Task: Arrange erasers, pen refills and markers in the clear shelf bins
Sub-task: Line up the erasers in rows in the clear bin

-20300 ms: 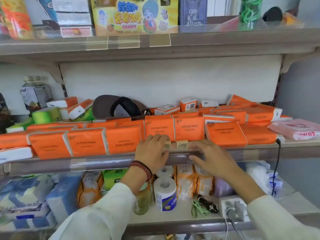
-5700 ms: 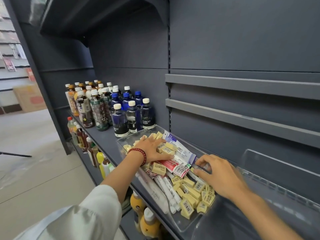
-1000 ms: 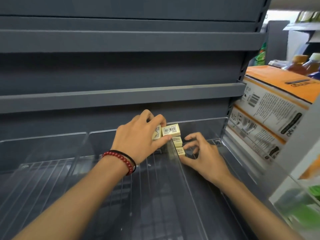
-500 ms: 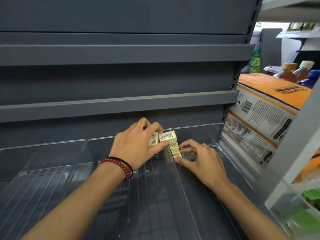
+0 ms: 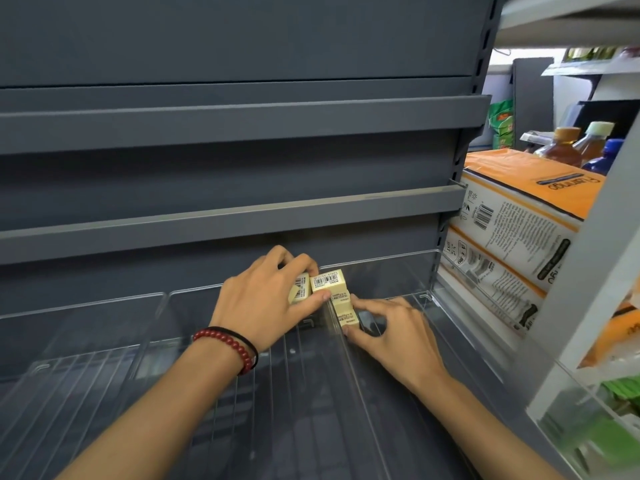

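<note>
Several clear bins (image 5: pixel 381 268) line grey shelving (image 5: pixel 242 133) (cartons (image 5: pixel 512 230) beside); left hand (image 5: pixel 263 306) and right hand (image 5: pixel 394 334) fingers (image 5: pixel 376 304) pinch erasers (image 5: pixel 329 284).

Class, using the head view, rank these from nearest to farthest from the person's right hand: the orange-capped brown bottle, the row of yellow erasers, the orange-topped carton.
1. Row of yellow erasers: gripped by the right hand, just left of its fingers.
2. Orange-topped carton: to the right, on the neighbouring shelf.
3. Orange-capped brown bottle: behind the carton, upper right.
</note>
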{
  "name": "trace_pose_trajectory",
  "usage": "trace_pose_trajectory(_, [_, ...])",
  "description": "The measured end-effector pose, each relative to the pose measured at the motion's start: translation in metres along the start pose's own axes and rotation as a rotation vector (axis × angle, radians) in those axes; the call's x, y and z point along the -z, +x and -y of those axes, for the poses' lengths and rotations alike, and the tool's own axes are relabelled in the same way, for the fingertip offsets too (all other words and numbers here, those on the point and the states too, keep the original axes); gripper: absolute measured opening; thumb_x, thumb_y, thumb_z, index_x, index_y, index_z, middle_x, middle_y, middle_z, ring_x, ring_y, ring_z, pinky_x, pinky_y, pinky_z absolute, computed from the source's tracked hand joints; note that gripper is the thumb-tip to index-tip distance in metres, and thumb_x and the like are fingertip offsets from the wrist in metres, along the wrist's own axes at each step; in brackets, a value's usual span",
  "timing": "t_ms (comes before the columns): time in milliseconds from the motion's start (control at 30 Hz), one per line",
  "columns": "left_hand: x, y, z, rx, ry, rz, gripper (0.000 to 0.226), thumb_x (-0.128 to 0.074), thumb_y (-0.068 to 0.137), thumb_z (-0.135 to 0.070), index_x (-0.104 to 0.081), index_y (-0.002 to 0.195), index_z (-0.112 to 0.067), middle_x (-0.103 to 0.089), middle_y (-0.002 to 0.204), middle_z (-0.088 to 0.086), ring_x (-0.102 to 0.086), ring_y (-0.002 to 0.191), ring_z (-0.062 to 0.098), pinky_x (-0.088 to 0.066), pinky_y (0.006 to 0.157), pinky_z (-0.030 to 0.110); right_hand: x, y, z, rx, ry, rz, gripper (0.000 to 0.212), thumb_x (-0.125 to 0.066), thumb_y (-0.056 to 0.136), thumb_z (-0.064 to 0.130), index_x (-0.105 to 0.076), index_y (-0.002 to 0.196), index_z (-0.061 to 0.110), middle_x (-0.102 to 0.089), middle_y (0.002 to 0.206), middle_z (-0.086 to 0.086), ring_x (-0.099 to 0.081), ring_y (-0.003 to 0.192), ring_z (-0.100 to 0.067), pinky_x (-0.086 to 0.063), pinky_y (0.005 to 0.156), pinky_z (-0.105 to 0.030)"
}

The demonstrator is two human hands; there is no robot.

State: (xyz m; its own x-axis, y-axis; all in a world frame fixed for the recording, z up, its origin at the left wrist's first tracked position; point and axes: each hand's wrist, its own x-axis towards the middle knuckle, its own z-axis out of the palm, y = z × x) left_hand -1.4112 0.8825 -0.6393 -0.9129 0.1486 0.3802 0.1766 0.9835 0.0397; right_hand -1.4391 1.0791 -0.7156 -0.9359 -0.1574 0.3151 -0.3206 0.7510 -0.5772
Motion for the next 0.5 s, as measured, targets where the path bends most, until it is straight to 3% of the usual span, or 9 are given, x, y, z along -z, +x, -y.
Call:
trace_pose_trajectory(167, [0.0, 0.001, 0.0, -0.008, 0.008, -0.017, 0.042, -0.032, 0.084, -0.072, -0.046, 0.112, -0.044, -0.042, 0.105, -0.018, -0.041, 0.083, -0.001, -0.037, 0.053, 0.017, 0.012, 0.006, 0.009, 0.081, -0.013, -0.047, 0.05, -0.066, 0.077, 0.058, -0.056, 0.124, 0.044, -0.062, 0.112, 0.025, -0.051, 0.106, -0.002, -0.044, 0.094, -0.036])
trace_pose_trajectory(267, [0.0, 0.003, 0.002, -0.052, 0.017, -0.058, 0.045, -0.031, 0.081, -0.073, -0.048, 0.111, -0.044, -0.044, 0.104, -0.018, -0.04, 0.083, -0.001, -0.033, 0.048, 0.016, 0.019, 0.009, 0.015, 0.14, 0.234, -0.112, 0.041, -0.068, 0.082, 0.047, -0.058, 0.122, 0.045, -0.063, 0.105, 0.028, -0.052, 0.101, 0.003, -0.045, 0.09, -0.025])
trace_pose_trajectory(367, [0.002, 0.002, 0.002, -0.104, -0.004, -0.108, 0.045, -0.033, 0.08, -0.073, -0.054, 0.105, -0.042, -0.049, 0.1, -0.016, -0.04, 0.078, 0.0, -0.026, 0.042, 0.015, 0.024, 0.009, 0.021, 0.202, 0.345, -0.017, 0.042, -0.069, 0.087, 0.029, -0.056, 0.123, 0.046, -0.062, 0.11, 0.025, -0.051, 0.105, 0.003, -0.04, 0.085, -0.01])
trace_pose_trajectory(500, [0.0, 0.002, 0.0, -0.121, -0.017, -0.101, 0.041, -0.039, 0.08, -0.069, -0.053, 0.107, -0.042, -0.048, 0.101, -0.017, -0.042, 0.079, 0.001, -0.031, 0.044, 0.017, 0.025, 0.007, 0.021, 0.201, 0.485, 0.037, 0.037, -0.069, 0.087, 0.021, -0.061, 0.119, 0.037, -0.067, 0.109, 0.016, -0.056, 0.106, -0.002, -0.041, 0.078, -0.008])
